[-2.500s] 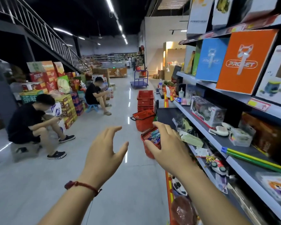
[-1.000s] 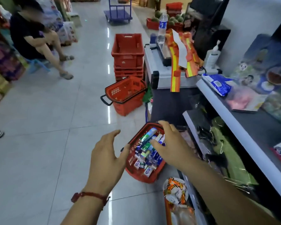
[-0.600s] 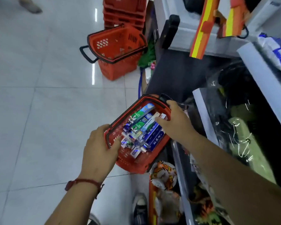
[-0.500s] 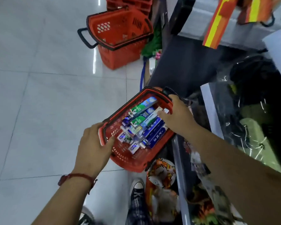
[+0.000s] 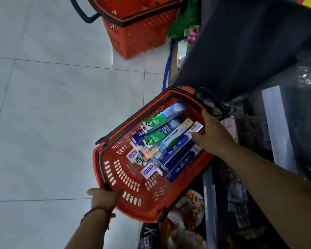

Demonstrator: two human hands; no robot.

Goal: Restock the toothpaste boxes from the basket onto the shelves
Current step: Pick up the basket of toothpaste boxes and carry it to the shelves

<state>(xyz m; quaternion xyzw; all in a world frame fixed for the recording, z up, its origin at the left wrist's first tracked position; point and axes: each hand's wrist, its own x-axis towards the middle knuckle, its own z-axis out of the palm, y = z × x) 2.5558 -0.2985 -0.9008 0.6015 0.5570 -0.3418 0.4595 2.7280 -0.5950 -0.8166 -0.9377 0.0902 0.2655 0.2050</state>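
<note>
Red basket [image 5: 133, 200] is held tilted above floor [image 5: 52, 123]: near corner gripped by left hand [image 5: 104, 197], far rim clasped by right hand [image 5: 213, 136], thumb inside. Toothpaste boxes [image 5: 169, 146] are piled in it.

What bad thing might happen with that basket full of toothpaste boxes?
The basket looks tilted, held only by the left hand at its near end and the right hand at its side. The toothpaste boxes lie loose, heaped toward one side, so they might slide out. Another red basket stands on the floor just ahead and might trip the person.
</note>
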